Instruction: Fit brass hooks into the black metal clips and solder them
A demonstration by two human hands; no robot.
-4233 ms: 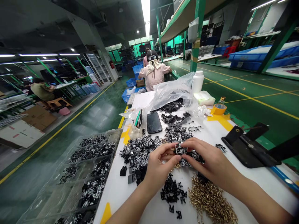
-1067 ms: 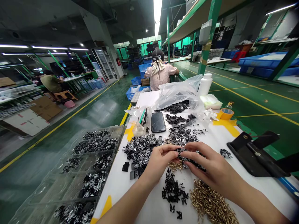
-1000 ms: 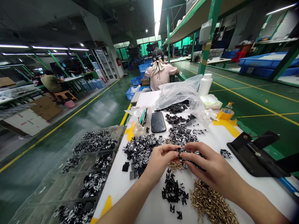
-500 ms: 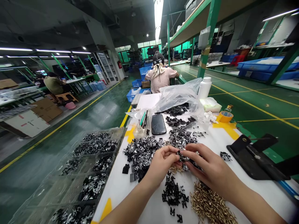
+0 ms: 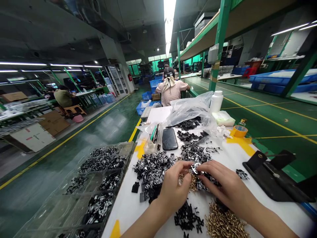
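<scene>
The left hand point(image 5: 173, 186) and right hand point(image 5: 229, 188) were drawn together above the white desk point(image 5: 123, 205), pinching a black-and-silver metal clip point(image 5: 195, 170) between them, directly over loose brass wire pieces point(image 5: 192, 182); a heap of clips point(image 5: 153, 168) lay just left.

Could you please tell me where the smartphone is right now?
In the head view, the smartphone lies flat on the white workbench, just left of a cluster of black parts and right of a small clear bag of pens.
</scene>
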